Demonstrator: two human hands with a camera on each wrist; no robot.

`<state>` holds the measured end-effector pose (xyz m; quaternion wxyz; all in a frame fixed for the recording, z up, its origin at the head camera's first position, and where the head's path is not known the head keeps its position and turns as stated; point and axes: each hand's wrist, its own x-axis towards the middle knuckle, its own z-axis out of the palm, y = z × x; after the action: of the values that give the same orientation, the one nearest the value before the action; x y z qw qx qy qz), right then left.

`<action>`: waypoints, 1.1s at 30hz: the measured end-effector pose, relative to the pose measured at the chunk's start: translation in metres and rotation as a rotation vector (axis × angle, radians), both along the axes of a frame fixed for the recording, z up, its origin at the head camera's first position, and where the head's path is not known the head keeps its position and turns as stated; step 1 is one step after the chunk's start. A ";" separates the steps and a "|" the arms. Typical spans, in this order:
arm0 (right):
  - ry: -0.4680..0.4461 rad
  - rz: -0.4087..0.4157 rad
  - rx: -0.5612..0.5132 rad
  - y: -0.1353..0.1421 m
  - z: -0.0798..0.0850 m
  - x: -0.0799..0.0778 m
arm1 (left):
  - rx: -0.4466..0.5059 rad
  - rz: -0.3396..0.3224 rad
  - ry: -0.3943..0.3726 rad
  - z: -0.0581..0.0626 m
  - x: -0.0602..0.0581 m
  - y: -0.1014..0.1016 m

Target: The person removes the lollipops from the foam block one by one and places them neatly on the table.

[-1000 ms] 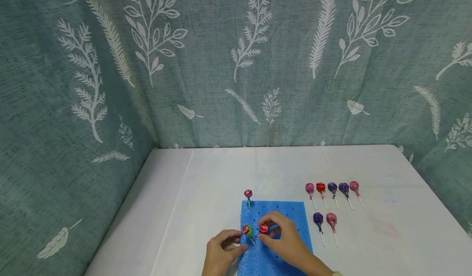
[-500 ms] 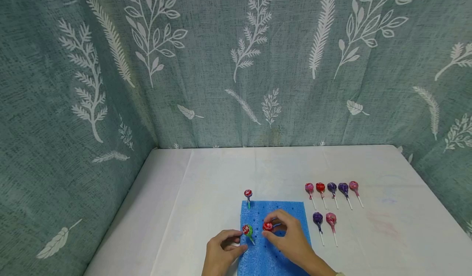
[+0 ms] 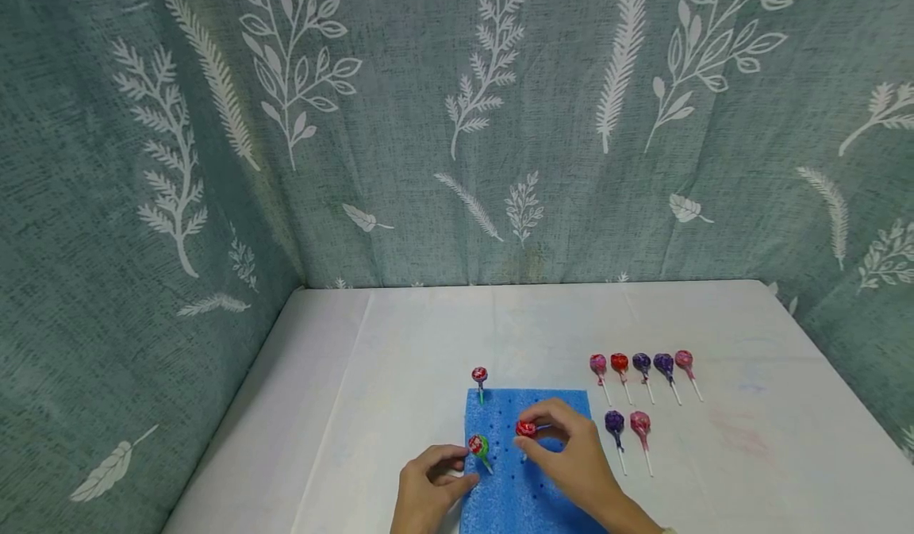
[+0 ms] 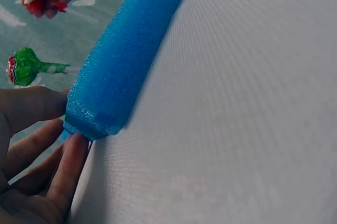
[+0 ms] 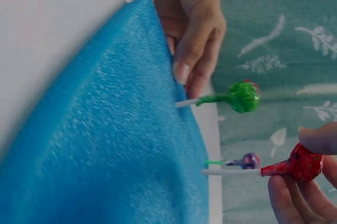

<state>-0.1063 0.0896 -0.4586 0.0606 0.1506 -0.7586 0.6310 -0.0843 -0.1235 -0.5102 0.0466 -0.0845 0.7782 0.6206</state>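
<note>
Pinching one red lollipop by its wrapped head: right-hand grip (image 3: 571, 451), thumb against fingers, red lollipop (image 3: 525, 428) over the blue foam block (image 3: 496, 510), stick toward foam. Can't tell if the stick tip touches. Left-hand grip (image 3: 432, 482) pinches the block's left edge, just beside the green lollipop (image 3: 478, 445).

Count: 10 lollipops. 1 in hand; 2 standing in foam, i.e. green one tilted near the left edge, purple-wrapped one (image 3: 479, 374) upright at far left corner on a green stick. 7 lying right of the block: far row (image 3: 641, 362) of 5 (2 pink, 1 red, 2 purple), near row (image 3: 639, 421) of 2 (1 purple, 1 pink), sticks toward the person. 1 foam block, several small dark holes.

Tabletop (image 3: 385, 391) white, creased, faint pink and blue stains at right. Grey-green curtain (image 3: 407, 137) with white leaf print behind and on both sides.

Right hand blocks the head camera's view of part of the block's right half.
</note>
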 end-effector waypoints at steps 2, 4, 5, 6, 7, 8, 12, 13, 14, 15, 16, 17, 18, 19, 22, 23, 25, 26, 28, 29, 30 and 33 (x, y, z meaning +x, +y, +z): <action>0.022 -0.005 -0.012 0.003 0.002 0.001 | 0.003 -0.004 -0.002 0.000 0.000 0.000; 0.035 -0.019 -0.018 0.006 0.003 0.001 | 0.008 -0.008 0.000 -0.001 0.000 -0.001; 0.040 -0.026 -0.019 0.008 0.004 0.001 | 0.011 -0.010 0.000 -0.001 0.000 -0.001; 0.043 -0.037 -0.015 0.009 0.005 0.000 | 0.011 -0.012 0.000 -0.001 -0.001 -0.002; 0.045 -0.047 -0.014 0.011 0.005 0.000 | 0.009 -0.014 -0.001 -0.002 -0.001 -0.002; 0.048 -0.057 -0.011 0.013 0.006 0.000 | 0.005 -0.016 -0.001 -0.002 0.000 -0.002; 0.056 -0.094 0.002 0.022 0.006 -0.003 | -0.011 -0.014 -0.001 -0.002 0.000 -0.002; 0.055 -0.100 0.003 0.025 0.006 -0.004 | -0.012 -0.013 0.000 -0.002 0.000 -0.001; 0.052 -0.108 0.006 0.027 0.006 -0.005 | -0.013 -0.012 0.002 -0.002 0.000 -0.001; 0.049 -0.120 0.015 0.029 0.006 -0.006 | -0.013 -0.012 0.005 -0.002 0.000 -0.001; 0.044 -0.131 0.024 0.031 0.005 -0.006 | -0.012 -0.011 0.008 -0.003 -0.001 -0.001; 0.039 -0.140 0.033 0.033 0.005 -0.007 | -0.009 -0.010 0.010 -0.003 -0.001 -0.002; 0.025 -0.148 0.036 0.035 0.006 -0.007 | -0.008 -0.010 0.011 -0.003 -0.001 -0.002; 0.020 -0.154 0.040 0.037 0.006 -0.008 | -0.005 -0.010 0.011 -0.003 -0.001 -0.001; 0.016 -0.168 0.053 0.042 0.006 -0.008 | -0.003 -0.009 0.010 -0.003 -0.001 -0.001; 0.021 -0.171 0.056 0.044 0.006 -0.009 | -0.003 -0.009 0.009 -0.003 -0.001 -0.001; 0.033 -0.180 0.066 0.047 0.006 -0.009 | -0.004 -0.008 0.007 -0.002 0.000 -0.001; 0.039 -0.189 0.074 0.048 0.006 -0.009 | -0.004 -0.007 0.006 -0.002 0.000 -0.001; 0.047 -0.209 0.091 0.051 0.006 -0.009 | 0.003 -0.006 0.005 -0.002 0.000 -0.001; 0.048 -0.218 0.095 0.052 0.007 -0.009 | 0.006 -0.006 0.006 -0.002 -0.001 -0.001; 0.047 -0.226 0.105 0.053 0.006 -0.009 | 0.009 -0.007 0.007 -0.003 -0.001 -0.001; 0.047 -0.255 0.131 0.056 0.006 -0.010 | 0.018 -0.007 0.008 -0.002 -0.001 -0.001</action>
<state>-0.1163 0.1460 -0.4527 0.1481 0.0712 -0.8095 0.5636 -0.0856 -0.1242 -0.5127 0.0466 -0.0789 0.7731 0.6276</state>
